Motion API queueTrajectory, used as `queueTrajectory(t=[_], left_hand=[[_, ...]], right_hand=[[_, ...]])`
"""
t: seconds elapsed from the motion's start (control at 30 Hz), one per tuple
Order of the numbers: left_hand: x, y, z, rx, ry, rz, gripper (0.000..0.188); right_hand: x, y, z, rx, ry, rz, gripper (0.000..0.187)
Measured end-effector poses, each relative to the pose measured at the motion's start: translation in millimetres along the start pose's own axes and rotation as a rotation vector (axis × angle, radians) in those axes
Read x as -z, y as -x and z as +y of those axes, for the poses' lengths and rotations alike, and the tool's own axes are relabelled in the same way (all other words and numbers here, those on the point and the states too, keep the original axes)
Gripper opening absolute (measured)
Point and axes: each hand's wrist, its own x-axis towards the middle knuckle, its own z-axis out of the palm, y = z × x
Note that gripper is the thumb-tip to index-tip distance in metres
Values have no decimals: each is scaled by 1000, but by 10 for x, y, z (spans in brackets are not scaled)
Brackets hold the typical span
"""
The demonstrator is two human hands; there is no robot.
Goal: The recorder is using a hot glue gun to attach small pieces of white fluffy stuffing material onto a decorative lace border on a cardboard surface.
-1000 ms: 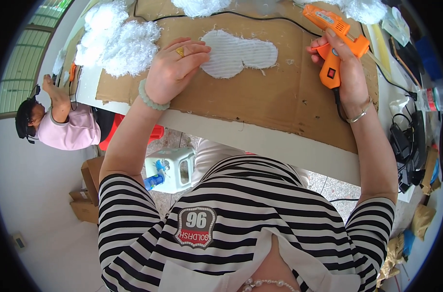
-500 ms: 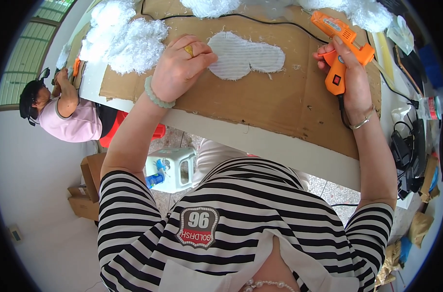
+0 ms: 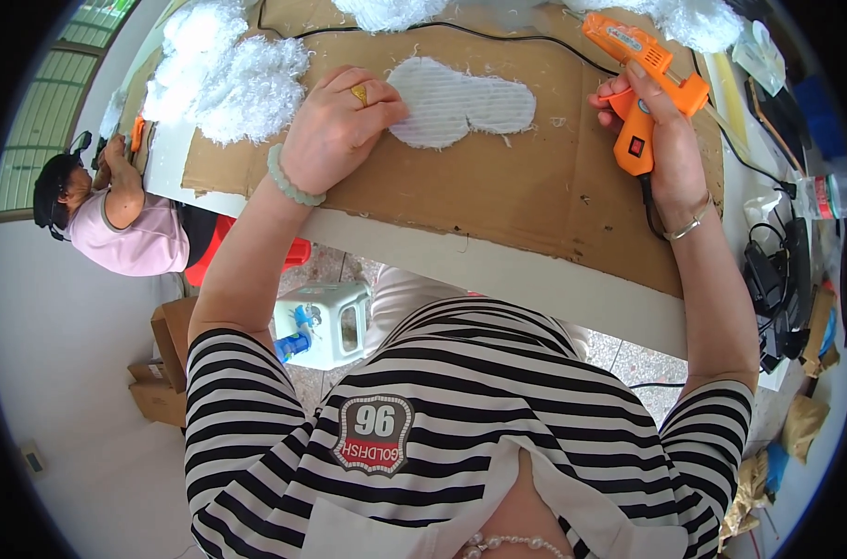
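Observation:
A white, ribbed, sole-shaped piece of fabric (image 3: 460,102) with frayed edges lies flat on the brown cardboard (image 3: 526,200). At its left end is my left hand (image 3: 344,126), closed, thumb and forefinger together at the fabric's edge; the fingertips are partly hidden. Farther right, my right hand (image 3: 670,140) grips an orange hot glue gun (image 3: 636,140) by its handle. Two of its fingers curl by the trigger, and the nozzle points up and to the left, away from the fabric.
Fluffy white yarn bundles (image 3: 256,88) lie at the far left, with others along the far edge. A black cord (image 3: 498,37) crosses the cardboard behind the fabric. Chargers and cables (image 3: 768,279) crowd the right side. A co-worker (image 3: 125,219) sits at the left; a pale stool (image 3: 335,326) stands below.
The whole view has shifted slightly, so things appear a little more to the left. Both hands keep nearly the same pose, and the glue gun stays in my right hand.

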Motion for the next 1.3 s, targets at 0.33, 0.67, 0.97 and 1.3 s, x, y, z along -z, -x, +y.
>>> queueTrajectory(t=[0.33, 0.67, 0.97, 1.3], left_hand=[[93, 22, 53, 112, 74, 117, 20], [-28, 9, 442, 107, 173, -79, 44], [-40, 54, 431, 136, 225, -179, 48], [-80, 67, 419, 98, 159, -79, 44]], right_hand=[[-265, 136, -181, -38, 251, -323, 29], [-700, -73, -280, -95, 413, -481, 28], [-869, -212, -204, -91, 696, -443, 32], [-825, -259, -175, -139, 780, -430, 30]])
